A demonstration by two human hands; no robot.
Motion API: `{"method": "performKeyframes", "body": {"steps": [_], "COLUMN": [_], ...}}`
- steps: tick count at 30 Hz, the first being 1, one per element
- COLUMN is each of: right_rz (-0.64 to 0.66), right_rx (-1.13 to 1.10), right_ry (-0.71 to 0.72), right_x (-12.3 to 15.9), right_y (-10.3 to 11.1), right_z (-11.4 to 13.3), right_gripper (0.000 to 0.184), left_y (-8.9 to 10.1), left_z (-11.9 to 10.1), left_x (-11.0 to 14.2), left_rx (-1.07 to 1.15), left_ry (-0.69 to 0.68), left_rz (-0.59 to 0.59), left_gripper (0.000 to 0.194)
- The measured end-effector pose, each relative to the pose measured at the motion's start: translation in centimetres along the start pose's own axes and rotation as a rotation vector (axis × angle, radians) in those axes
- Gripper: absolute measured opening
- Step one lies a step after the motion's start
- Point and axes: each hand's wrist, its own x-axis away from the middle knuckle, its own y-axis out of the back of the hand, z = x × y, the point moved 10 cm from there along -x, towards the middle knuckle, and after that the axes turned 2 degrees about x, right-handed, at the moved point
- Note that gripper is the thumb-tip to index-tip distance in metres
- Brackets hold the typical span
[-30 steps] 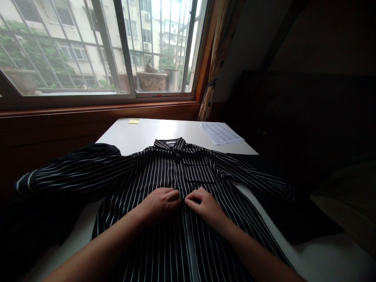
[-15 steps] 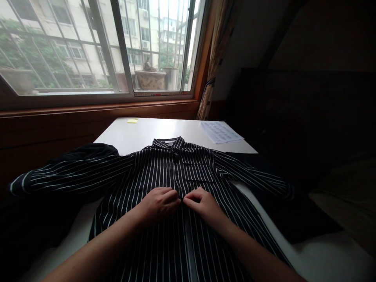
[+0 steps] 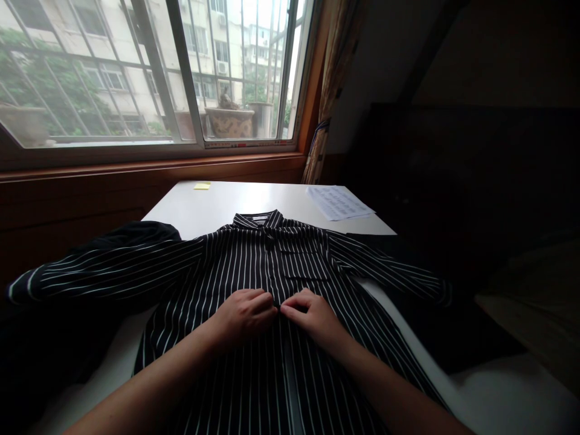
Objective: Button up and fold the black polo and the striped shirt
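Note:
A black shirt with white stripes (image 3: 235,260) lies face up, its collar pointing to the window and its sleeves spread to both sides. At the middle of its front placket, my left hand (image 3: 248,311) is closed on the shirt's edge, knuckles up. My right hand (image 3: 312,314) pinches the placket with thumb and forefinger, almost touching the left fingertips. Whatever button or buttonhole lies between the fingers is too small and dark to make out. Below the hands the front edges part in a narrow gap. Above them the front is closed up to the collar.
The shirt lies on a white table (image 3: 254,196). Printed sheets (image 3: 339,202) rest at its far right, a yellow sticky note (image 3: 202,186) at its far left. Dark cloth (image 3: 149,231) is bunched beside the left sleeve. Beyond the table are a barred window (image 3: 244,72) and a tied curtain (image 3: 319,139).
Both hands keep their grip at the same spot on the placket, with hardly any finger movement. The whole view has shifted very slightly.

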Motion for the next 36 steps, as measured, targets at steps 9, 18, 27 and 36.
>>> {"method": "performKeyframes", "body": {"steps": [9, 18, 27, 36], "right_rz": [0.011, 0.008, 0.012, 0.046], "right_rx": [-0.005, -0.017, -0.001, -0.029], "right_ry": [0.010, 0.003, 0.022, 0.019], "right_x": [0.0, 0.0, 0.1, 0.0], "right_y": [-0.3, -0.2, -0.1, -0.2], "right_z": [-0.3, -0.3, 0.3, 0.3], "right_gripper": [0.017, 0.015, 0.015, 0.015], "left_y": [0.5, 0.3, -0.3, -0.5], "left_z": [0.6, 0.6, 0.6, 0.6], "left_x": [-0.2, -0.3, -0.3, -0.2], "left_rx": [0.008, -0.040, -0.033, -0.003], "left_ry": [0.068, 0.068, 0.060, 0.042], "left_rz": [-0.068, -0.023, -0.010, 0.022], "left_gripper": [0.015, 0.019, 0.012, 0.012]}}
